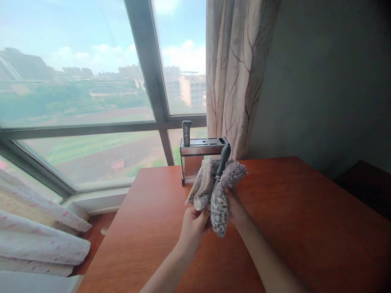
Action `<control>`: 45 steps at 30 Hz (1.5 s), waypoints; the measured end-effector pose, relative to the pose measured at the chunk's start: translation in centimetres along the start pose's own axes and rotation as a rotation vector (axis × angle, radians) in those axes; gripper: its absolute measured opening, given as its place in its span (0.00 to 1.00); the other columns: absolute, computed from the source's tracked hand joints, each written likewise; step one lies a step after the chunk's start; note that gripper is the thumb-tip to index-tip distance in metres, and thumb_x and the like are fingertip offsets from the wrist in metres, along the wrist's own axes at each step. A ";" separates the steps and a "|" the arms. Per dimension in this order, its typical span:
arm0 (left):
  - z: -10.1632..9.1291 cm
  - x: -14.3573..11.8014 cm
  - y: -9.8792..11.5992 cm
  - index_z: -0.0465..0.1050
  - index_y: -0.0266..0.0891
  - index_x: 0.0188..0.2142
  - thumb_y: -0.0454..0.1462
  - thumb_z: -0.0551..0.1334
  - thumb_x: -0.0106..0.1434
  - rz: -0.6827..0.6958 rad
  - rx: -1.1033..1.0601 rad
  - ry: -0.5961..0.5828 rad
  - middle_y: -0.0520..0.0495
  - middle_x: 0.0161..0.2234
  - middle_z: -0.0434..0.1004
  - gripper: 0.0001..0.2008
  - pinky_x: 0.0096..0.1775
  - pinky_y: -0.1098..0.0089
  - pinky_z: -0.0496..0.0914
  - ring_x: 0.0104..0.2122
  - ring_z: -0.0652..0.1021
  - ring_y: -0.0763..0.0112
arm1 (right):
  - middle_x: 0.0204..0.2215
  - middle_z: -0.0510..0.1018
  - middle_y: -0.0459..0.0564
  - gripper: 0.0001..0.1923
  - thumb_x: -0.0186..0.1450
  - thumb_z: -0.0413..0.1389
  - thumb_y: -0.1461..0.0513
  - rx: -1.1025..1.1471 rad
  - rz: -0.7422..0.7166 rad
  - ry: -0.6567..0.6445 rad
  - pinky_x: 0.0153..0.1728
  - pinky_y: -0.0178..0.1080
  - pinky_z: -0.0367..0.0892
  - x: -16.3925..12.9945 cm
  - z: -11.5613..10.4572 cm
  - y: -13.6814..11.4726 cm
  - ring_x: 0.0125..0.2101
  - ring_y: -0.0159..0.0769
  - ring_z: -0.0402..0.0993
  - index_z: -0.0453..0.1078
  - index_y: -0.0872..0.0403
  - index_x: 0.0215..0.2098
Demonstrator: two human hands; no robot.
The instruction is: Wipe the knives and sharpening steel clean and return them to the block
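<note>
A fuzzy grey-and-white cloth (pixel 220 209) is folded around a tool with a ribbed black handle (pixel 224 158). The handle points up out of the fold, and the cloth hides nearly all of the tool below its metal collar. My left hand (pixel 194 221) pinches the cloth's lower left side, with its pale edge just above the fingers. From the right, my right hand (pixel 233 203) grips the cloth, its fingers largely behind it. Just beyond stands a knife holder (pixel 204 142) with a slotted dark top and see-through sides. One grey handle (pixel 186 133) sticks up from its left end.
The holder stands near the far edge of a reddish-brown wooden table (pixel 305 211). Behind it are a large window (pixel 76 61) and a patterned curtain (pixel 235 73). Another pale curtain (pixel 39 240) hangs at the lower left. A dark wall (pixel 330 81) rises on the right.
</note>
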State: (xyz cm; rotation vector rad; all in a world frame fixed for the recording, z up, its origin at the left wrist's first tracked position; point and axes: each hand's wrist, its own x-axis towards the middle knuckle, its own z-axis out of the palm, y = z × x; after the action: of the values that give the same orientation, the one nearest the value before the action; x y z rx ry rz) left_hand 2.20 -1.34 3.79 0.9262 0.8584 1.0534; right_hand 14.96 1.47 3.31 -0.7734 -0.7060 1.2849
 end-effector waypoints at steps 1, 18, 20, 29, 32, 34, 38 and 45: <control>-0.2 0.1 0.1 0.70 0.34 0.23 0.48 0.66 0.53 0.061 0.072 0.043 0.55 0.15 0.65 0.18 0.19 0.78 0.58 0.15 0.64 0.80 | 0.32 0.81 0.48 0.23 0.45 0.67 0.49 0.020 0.014 0.007 0.36 0.44 0.72 0.0 0.2 0.0 0.34 0.44 0.77 0.72 0.50 0.36; -1.9 0.9 0.1 0.72 0.32 0.32 0.49 0.57 0.62 -0.124 0.251 -0.463 0.45 0.25 0.75 0.19 0.27 0.73 0.66 0.22 0.73 0.72 | 0.28 0.81 0.45 0.16 0.49 0.61 0.48 0.229 0.052 0.199 0.33 0.42 0.73 1.4 -1.8 -2.4 0.34 0.43 0.77 0.73 0.49 0.30; -2.0 0.9 0.2 0.72 0.32 0.32 0.49 0.59 0.60 -0.167 0.232 -0.507 0.44 0.25 0.75 0.20 0.26 0.73 0.66 0.21 0.72 0.73 | 0.28 0.81 0.46 0.18 0.50 0.59 0.45 0.230 0.079 0.154 0.33 0.44 0.72 1.4 -1.8 -2.6 0.36 0.45 0.77 0.73 0.48 0.29; -1.6 0.3 -0.7 0.75 0.39 0.39 0.36 0.55 0.63 0.465 0.953 -0.076 0.46 0.29 0.77 0.11 0.32 0.73 0.64 0.29 0.74 0.69 | 0.35 0.81 0.44 0.18 0.51 0.61 0.48 0.283 0.027 0.162 0.35 0.42 0.73 1.4 -0.9 -1.2 0.38 0.42 0.76 0.73 0.48 0.36; -2.1 0.2 -0.9 0.73 0.41 0.43 0.29 0.54 0.59 0.566 1.098 -0.026 0.45 0.34 0.78 0.15 0.32 0.73 0.63 0.30 0.75 0.69 | 0.35 0.81 0.43 0.19 0.50 0.64 0.53 0.273 0.004 0.176 0.35 0.40 0.73 0.9 -0.1 -0.7 0.37 0.40 0.77 0.72 0.48 0.39; -2.5 0.2 -0.9 0.73 0.40 0.38 0.27 0.54 0.55 0.602 1.190 0.017 0.46 0.30 0.77 0.14 0.30 0.73 0.62 0.28 0.74 0.69 | 0.33 0.81 0.43 0.20 0.48 0.67 0.58 0.233 -0.005 0.177 0.35 0.39 0.73 0.6 0.4 -0.3 0.35 0.39 0.77 0.72 0.49 0.40; -3.2 0.2 -0.6 0.69 0.40 0.29 0.28 0.56 0.54 0.651 1.296 0.025 0.46 0.26 0.74 0.07 0.28 0.73 0.60 0.26 0.73 0.68 | 0.32 0.81 0.44 0.21 0.46 0.68 0.61 0.152 -0.021 0.193 0.36 0.39 0.73 0.3 0.8 0.1 0.34 0.39 0.77 0.73 0.51 0.39; -2.5 0.2 -0.5 0.70 0.40 0.41 0.33 0.53 0.63 0.680 1.349 -0.127 0.44 0.29 0.75 0.10 0.29 0.71 0.61 0.26 0.73 0.66 | 0.29 0.81 0.42 0.19 0.45 0.69 0.62 0.226 -0.052 0.214 0.33 0.37 0.71 1.0 -1.0 -2.2 0.30 0.36 0.76 0.74 0.51 0.36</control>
State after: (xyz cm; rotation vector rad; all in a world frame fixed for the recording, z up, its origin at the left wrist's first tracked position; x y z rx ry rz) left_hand 0.13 -0.75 2.38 2.5167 1.1644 0.8561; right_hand 17.15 2.09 4.53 -0.6899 -0.3984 1.1906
